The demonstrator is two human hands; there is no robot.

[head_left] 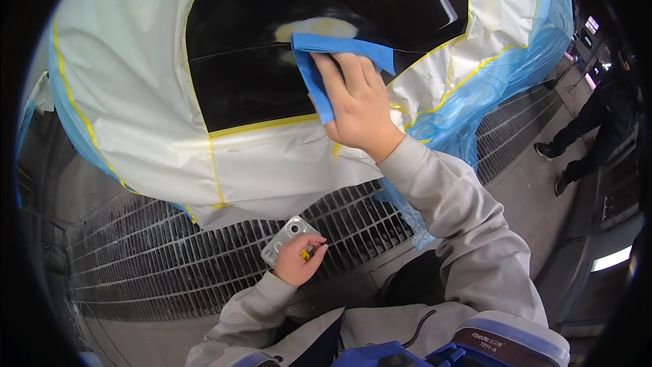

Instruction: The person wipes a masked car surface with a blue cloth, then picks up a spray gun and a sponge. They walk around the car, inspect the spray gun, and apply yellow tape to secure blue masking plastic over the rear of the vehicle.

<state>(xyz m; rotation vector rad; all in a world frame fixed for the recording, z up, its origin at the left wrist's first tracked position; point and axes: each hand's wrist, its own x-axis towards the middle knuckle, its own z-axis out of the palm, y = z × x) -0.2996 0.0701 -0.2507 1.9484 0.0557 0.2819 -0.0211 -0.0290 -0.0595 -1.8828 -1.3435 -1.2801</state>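
My right hand [356, 98] is spread over a folded blue wiping cloth [339, 43], pressing it against a glossy black car body panel [251, 88]. Just above the cloth is a pale, yellowish-white sanded patch [319, 28] on the panel, and part of it continues behind the cloth. Low down in front of my body, my left hand [297, 261] is closed, with a small yellow bit showing between the fingers. What it grips is mostly hidden. A silvery, rectangular container [278, 239] with a round opening shows right behind that hand; whether I hold it, I cannot tell.
White masking sheet [142, 102] edged with yellow tape surrounds the panel, with blue plastic film [468, 119] at the right. Under it runs a metal floor grating [170, 258]. Another person in dark clothes [587, 122] stands at the far right. A respirator [502, 343] intrudes at the bottom.
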